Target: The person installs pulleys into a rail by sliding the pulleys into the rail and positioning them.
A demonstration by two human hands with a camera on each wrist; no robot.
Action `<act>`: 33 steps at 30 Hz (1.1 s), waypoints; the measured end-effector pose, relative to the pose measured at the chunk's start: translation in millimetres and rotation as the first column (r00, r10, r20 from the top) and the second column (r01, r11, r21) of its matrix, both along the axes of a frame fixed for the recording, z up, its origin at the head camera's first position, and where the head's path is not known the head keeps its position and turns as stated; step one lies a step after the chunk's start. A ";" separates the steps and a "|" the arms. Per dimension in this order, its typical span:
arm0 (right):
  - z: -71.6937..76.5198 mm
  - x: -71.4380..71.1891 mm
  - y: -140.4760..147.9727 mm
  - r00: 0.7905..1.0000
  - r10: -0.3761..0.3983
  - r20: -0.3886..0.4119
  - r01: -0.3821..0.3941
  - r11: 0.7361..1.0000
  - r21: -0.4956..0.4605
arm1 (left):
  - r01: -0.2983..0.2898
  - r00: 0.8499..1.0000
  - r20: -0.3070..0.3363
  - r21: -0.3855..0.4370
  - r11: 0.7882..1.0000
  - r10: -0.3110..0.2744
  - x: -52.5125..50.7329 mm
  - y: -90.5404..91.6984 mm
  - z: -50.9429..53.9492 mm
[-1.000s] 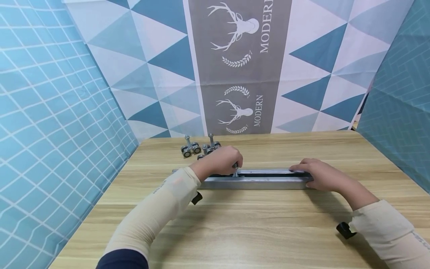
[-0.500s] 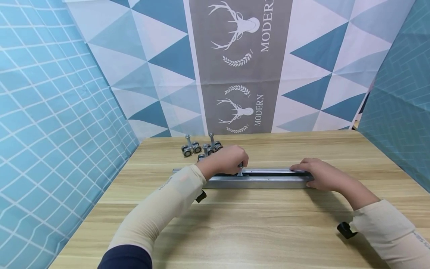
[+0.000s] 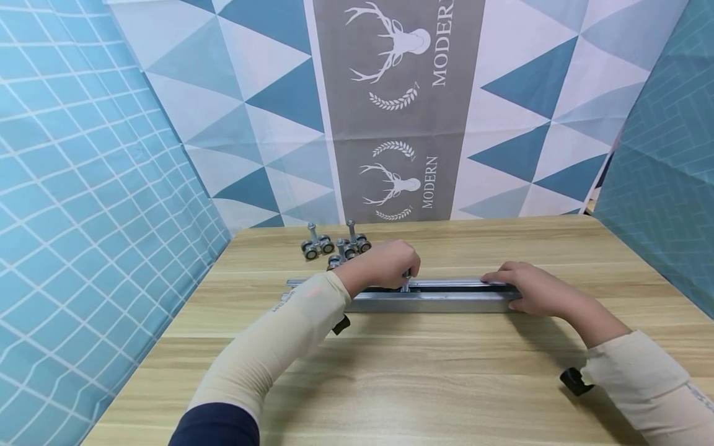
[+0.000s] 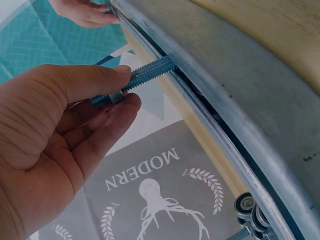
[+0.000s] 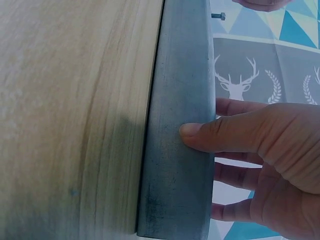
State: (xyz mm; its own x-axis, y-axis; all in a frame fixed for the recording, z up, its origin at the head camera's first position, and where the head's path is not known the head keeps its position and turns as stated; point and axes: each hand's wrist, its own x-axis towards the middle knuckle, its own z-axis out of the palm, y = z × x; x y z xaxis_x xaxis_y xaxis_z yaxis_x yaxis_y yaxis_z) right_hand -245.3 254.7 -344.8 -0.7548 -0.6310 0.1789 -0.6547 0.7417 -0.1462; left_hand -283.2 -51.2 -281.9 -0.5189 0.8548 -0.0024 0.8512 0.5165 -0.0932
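A grey metal rail (image 3: pixel 435 303) with a slot along its top lies across the table. Above the slot, my left hand (image 3: pixel 385 265) pinches an upright threaded bolt (image 4: pixel 152 71) between thumb and fingertips, at a nut (image 4: pixel 116 95) near its free end. The bolt's lower end goes into the slot; whatever it joins inside is hidden. Near the rail's right end my right hand (image 3: pixel 538 291) grips the rail from above. In the right wrist view its thumb presses the rail's near side wall (image 5: pixel 177 165), and the other fingers reach to the far side.
Behind the rail's left part stand three wheeled rollers with upright bolts: a left roller (image 3: pixel 317 244), a front roller (image 3: pixel 340 253) and a back roller (image 3: pixel 359 240). They sit on a wood-grain table (image 3: pixel 424 378). A patterned cloth (image 3: pixel 401 124) hangs behind the table.
My left hand has slid a little to the right along the rail, with the bolt moving in the slot. The right hand and the rail stay where they were.
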 end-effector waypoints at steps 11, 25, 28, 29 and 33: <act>0.2 -0.4 0.7 1.000 0.011 -0.001 -0.011 1.000 -0.008 | 0.000 1.000 -0.011 -0.001 1.000 0.000 -1.6 8.1 -2.5; 2.1 -2.0 1.5 1.000 0.018 0.018 -0.018 1.000 -0.020 | -0.011 1.000 0.014 0.008 1.000 0.011 -1.0 17.9 -2.4; 3.3 -2.6 1.9 1.000 0.014 0.024 -0.014 1.000 -0.013 | -0.009 1.000 0.012 0.005 1.000 0.009 -2.2 20.1 -3.0; 3.6 -2.7 2.1 1.000 0.012 0.027 -0.012 1.000 -0.009 | -0.007 1.000 0.011 0.004 1.000 0.007 -2.5 20.9 -3.2; 3.8 -3.6 3.4 0.999 0.007 0.035 -0.007 1.000 0.005 | 0.002 1.000 0.008 0.007 1.000 -0.003 -2.2 24.1 -3.8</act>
